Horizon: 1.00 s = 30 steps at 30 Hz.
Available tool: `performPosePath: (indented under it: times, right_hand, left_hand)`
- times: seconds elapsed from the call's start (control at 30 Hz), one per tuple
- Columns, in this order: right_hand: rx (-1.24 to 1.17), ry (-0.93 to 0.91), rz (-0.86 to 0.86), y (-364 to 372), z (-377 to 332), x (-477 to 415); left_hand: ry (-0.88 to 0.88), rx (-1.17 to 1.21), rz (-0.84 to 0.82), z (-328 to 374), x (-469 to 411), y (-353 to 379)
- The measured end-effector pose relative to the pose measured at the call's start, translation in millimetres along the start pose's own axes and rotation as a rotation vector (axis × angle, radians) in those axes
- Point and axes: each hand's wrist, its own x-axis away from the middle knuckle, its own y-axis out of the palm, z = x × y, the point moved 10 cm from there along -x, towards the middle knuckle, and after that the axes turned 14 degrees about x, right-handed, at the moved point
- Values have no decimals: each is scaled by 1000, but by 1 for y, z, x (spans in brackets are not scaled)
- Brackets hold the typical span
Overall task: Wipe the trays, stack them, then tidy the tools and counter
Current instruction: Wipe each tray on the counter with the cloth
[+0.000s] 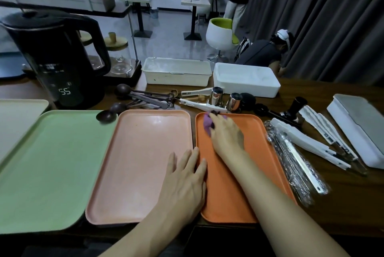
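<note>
Several trays lie side by side on the wooden counter: a cream tray (18, 111) at far left, a green tray (45, 165), a pink tray (141, 157) and an orange tray (255, 153). My right hand (226, 134) presses a purple cloth (207, 123) onto the far left corner of the orange tray. My left hand (187, 180) lies flat, fingers apart, across the pink tray's right rim and the orange tray's left rim, holding nothing.
Dark measuring spoons (133, 99), two steel cups (225, 99), a tamper (295, 109), white tools (324, 138) and wrapped metal utensils (297, 161) lie around the trays. Two white bins (176, 74) (247, 80) stand behind. A black kettle (60, 57) stands at back left. People are beyond the counter.
</note>
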Motion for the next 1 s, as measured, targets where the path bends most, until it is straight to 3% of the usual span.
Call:
performPosePath:
  times: [0.1, 0.33, 0.63, 1.0]
  right_hand:
    - [-1, -67, -9, 9, -30, -7]
    - [57, -104, -33, 13, -22, -12]
    - [128, 66, -69, -9, 100, -11]
    - [-79, -148, -93, -11, 42, 79]
  left_hand:
    - [2, 8, 24, 0, -1, 1]
    - [20, -36, 58, -1, -1, -1]
    - [-25, -70, -9, 0, 0, -3]
    - [-6, -49, -10, 4, -4, -1]
